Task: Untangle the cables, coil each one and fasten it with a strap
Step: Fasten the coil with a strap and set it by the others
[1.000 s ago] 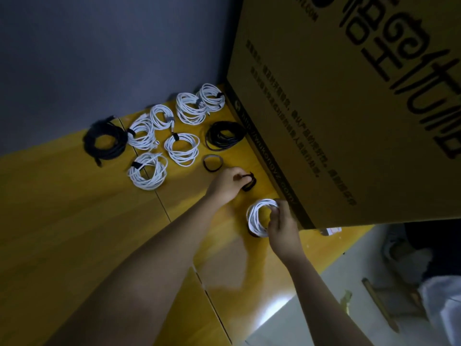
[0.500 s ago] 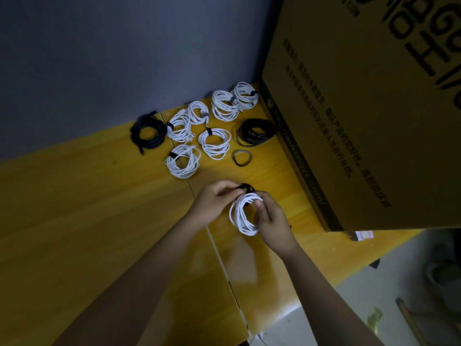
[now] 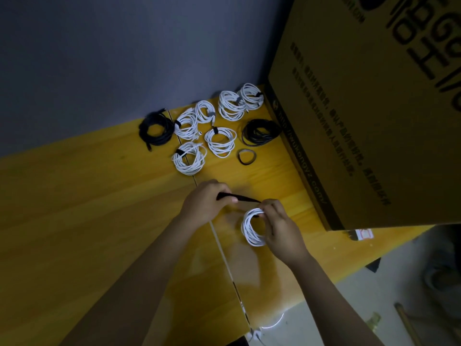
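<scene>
Head view. A yellow wooden worktop (image 3: 87,208) stands against a grey-blue wall (image 3: 99,58); a large printed cardboard box (image 3: 361,108) occupies its far right corner and overhangs the right edge.

Progress: the task appears near completion. At the far edge, beside the box, lie eight finished coils: six white cable coils (image 3: 189,158), each with a dark strap visible or partly visible, and two black cable coils (image 3: 156,129). Straps on the black coils cannot be made out in the dim light. One spare strap loop (image 3: 247,156) lies by itself on the worktop between the finished group and the hands.

Work in hand: a seventh white coil (image 3: 252,227) sits near the right edge, held up by the right hand (image 3: 280,226), whose fingers pinch its top turns. The left hand (image 3: 205,204) grips one end of a black strap (image 3: 239,198); the strap runs taut from it to the right-hand fingertips. The hands are set slightly apart, joined by the strap.

Remaining, as judged: wrap and close this strap. No loose or tangled cable is visible.

Count: seven white coils, two black coils, one strap in hand, one spare strap loop.
</scene>
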{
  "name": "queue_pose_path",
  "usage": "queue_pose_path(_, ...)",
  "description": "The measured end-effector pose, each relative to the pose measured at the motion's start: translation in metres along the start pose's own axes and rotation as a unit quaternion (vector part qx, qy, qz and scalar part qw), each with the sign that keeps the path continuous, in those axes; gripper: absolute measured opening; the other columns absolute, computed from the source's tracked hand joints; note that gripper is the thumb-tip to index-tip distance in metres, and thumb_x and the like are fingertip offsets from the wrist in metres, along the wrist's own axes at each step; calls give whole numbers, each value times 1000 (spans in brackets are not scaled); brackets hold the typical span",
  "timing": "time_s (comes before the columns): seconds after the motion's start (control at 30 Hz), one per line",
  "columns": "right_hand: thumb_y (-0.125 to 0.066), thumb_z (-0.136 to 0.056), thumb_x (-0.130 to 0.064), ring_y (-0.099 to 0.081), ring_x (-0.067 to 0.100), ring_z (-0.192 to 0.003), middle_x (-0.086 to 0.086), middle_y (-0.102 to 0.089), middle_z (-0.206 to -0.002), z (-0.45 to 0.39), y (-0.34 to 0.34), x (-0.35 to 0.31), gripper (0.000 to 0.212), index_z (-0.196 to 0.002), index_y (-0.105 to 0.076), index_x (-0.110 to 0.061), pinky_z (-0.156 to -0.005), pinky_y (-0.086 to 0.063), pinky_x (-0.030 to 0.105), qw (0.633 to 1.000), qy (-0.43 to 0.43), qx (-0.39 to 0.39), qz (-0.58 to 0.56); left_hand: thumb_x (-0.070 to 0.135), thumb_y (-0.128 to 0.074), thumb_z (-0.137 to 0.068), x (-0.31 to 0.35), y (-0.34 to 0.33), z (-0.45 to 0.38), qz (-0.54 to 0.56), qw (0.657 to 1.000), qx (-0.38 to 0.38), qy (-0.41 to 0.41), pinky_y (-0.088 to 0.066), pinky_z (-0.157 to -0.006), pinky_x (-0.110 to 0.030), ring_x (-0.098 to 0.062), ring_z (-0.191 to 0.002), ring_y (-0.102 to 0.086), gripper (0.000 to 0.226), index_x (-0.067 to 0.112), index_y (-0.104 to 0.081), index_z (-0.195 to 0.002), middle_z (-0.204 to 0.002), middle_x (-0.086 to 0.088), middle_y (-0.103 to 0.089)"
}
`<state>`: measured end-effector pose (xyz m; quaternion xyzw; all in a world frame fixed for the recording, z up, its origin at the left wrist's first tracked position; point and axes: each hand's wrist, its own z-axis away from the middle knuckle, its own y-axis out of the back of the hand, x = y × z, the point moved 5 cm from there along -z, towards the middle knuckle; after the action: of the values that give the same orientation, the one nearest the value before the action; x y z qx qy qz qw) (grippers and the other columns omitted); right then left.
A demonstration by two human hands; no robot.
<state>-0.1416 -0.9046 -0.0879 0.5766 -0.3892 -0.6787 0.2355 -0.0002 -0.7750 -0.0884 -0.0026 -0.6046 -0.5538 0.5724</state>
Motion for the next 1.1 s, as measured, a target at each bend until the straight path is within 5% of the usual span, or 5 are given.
queue_pose_path(0.4, -40, -101, -10, -51, 5, -85, 3, -53, -107, 12, 10, -19, 24, -113, -60, -4, -76, -37, 16, 978, -85, 35, -186, 43, -58, -92, 5, 6, 16, -14, 998, -63, -16, -23, -110, -39, -19, -142, -17, 45, 23, -49, -131, -154, 2, -22)
queue_pose_path(0.6, -39, -102, -14, -45, 2, -75, 0, -54, -99, 11, 10, -18, 25, -116, -58, -8, -72, -36, 26, 963, -120, 40, -238, 48, -52, -93, 36, 11, 35, 105, 994, 21, -25, -47, -88, -32, -9, -100, -55, 31, 24, -57, -112, -111, 9, -50)
queue_pose_path(0.83, -38, -102, -12, -52, 15, -96, 8, -56, -109, 15, 4, -24, 26, -117, -59, -5, -77, -38, 19, 971, -132, 30, -197, 56, -52, -91, 40, -17, 46, -20, 987, -152, 38, -33, -58, -28, -7, -70, -46, 33, 24, -44, -88, -82, 10, -46)
queue_pose_path(0.97, -37, -103, -18, -55, 18, -91, 7, -54, -112, 28, -6, -26, 27, -117, -57, -8, -74, -45, 31, 984, -107, -12, -141, 53, -46, -95, 32, -14, 51, -11, 997, -66, 47, -42, -70, -33, -17, -85, -54, 34, 19, -47, -100, -100, 3, -51)
queue_pose_path(1.1, -41, -100, -14, -59, 29, -87, 6, -51, -123, 43, -8, -27, 25, -121, -54, -9, -65, -50, 46, 997, -52, -27, -58, 35, -50, -99, 30, -26, 52, 70, 985, -158, 21, -47, -86, -31, -14, -103, -58, 31, 16, -59, -121, -113, 1, -60)
